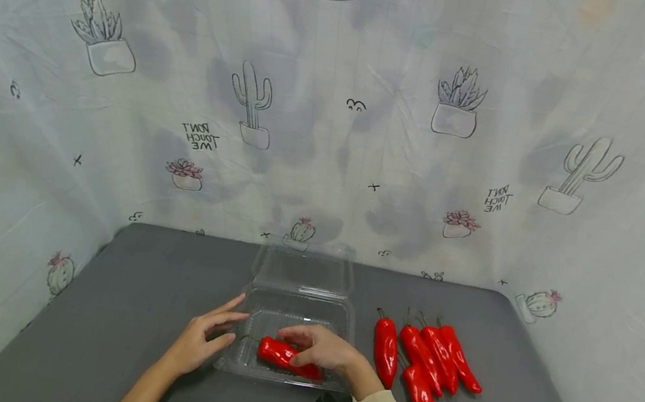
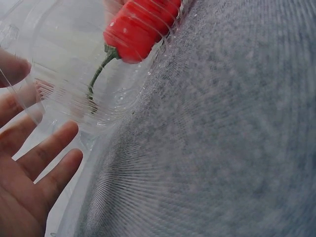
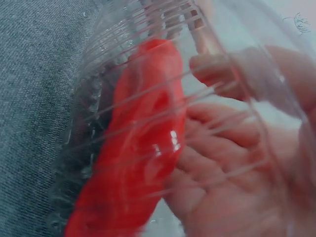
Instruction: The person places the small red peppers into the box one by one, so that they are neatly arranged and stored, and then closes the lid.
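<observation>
While five peppers point(image 1: 424, 356) neighbour the box point(image 1: 313, 307), left hand point(image 1: 201, 341) and right hand point(image 1: 331, 352) are loose-fingered

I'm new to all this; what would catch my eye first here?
Probably the five glossy red peppers, lying on the gray table to the right of the clear, open container. A sixth pepper lies inside it, beneath the right hand. Behind the table, cactus drawings dot the pale cloth.

Container point(image 1: 315, 312) below right hand point(image 1: 321, 352): clear, glossy, ribbed plastic. Pepper point(image 1: 273, 352) under that hand: smooth, glossy. Tabletop point(image 1: 118, 309) beneath: matt, cloth-like.
</observation>
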Tool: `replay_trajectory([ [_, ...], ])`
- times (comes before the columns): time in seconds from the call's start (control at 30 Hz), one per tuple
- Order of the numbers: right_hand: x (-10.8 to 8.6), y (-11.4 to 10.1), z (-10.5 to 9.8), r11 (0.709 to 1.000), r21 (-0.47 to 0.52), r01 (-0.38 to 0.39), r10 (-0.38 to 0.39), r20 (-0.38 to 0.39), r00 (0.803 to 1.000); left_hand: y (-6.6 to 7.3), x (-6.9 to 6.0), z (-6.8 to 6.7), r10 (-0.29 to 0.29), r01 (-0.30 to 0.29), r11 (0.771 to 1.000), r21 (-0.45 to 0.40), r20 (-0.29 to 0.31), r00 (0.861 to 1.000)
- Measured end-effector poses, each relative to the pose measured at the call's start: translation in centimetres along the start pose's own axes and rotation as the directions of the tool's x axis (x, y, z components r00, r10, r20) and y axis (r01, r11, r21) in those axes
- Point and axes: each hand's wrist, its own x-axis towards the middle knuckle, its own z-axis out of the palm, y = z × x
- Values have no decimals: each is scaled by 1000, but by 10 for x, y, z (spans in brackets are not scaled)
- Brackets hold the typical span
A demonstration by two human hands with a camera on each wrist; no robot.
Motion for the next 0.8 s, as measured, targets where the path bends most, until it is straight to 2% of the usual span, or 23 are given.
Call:
replay_trajectory([
  [0.13, 0, 1, 0, 999, -11, 39, -39, -28, 999, 2, 0, 1, -16, 16, 1000, 6, -4, 1000],
  [0.17, 0, 1, 0, 999, -3, 46, -46, -33, 998, 8, 2, 0, -17, 17, 1000, 15, -5, 1000],
  [0.37, -4, -1, -2, 994, 50, 96, -93, -52, 994, 5, 1, 2, -6, 7, 999, 39, -7, 1000],
  [0.43, -7, -2, -3, 991, 62, 117, -112, -69, 991, 0, -2, 3, -5, 5, 999, 38, -4, 1000],
  [0.8, -36, -14, -22, 963, 149, 226, -204, -149, 968, -3, -3, 2, 27, -26, 998, 51, -19, 999],
])
